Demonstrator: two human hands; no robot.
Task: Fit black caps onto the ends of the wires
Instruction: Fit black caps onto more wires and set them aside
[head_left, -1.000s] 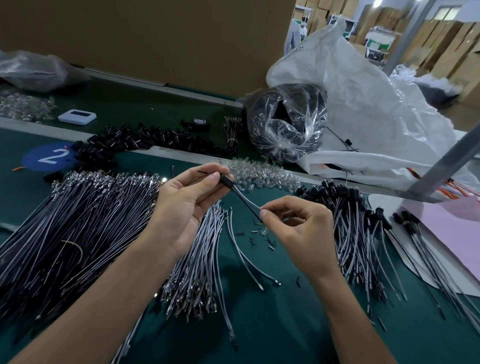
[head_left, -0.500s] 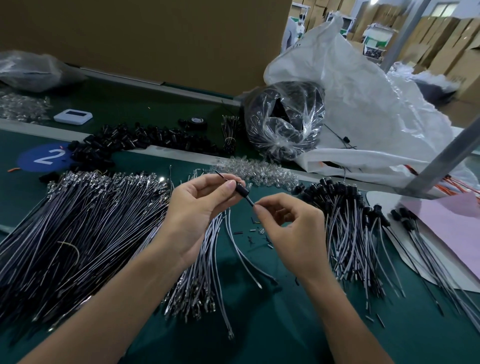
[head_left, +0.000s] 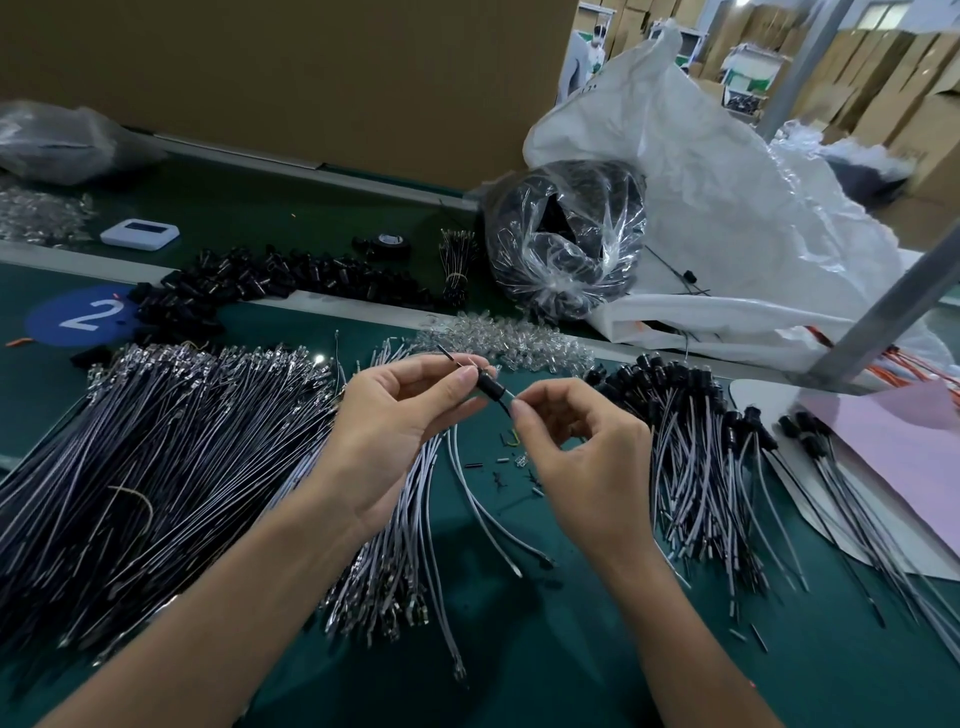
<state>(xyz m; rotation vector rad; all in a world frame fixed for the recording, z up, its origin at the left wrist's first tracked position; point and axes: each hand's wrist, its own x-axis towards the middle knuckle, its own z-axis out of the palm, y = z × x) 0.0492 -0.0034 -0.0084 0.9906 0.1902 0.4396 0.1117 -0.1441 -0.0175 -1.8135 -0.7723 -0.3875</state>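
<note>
The green counter (head_left: 519, 649) carries the stock, with a white sack (head_left: 727, 208) lying well beyond the right hand (head_left: 587, 467). A large bundle of uncapped wires (head_left: 156, 457) fans out to the outer side of the left hand (head_left: 395, 431) and runs under that forearm. A smaller pile of capped wires (head_left: 691, 441) lies just to the outer side of the right hand. A heap of loose caps (head_left: 270, 280) sits beyond the left hand. Both hands are raised above the counter, close together. The left hand pinches one black cap (head_left: 488, 387) between thumb and forefinger. The right hand pinches the wire (head_left: 506, 399) just beside the cap's nearer end, remaining fingers curled. A thin lead shows past the cap on its far side. Assessment: the fitting step is in hand, with the cap threaded on but its seating unconfirmed. The next move would call for a steady, in-line push or draw to seat the cap, then setting the piece with the capped pile.
</note>
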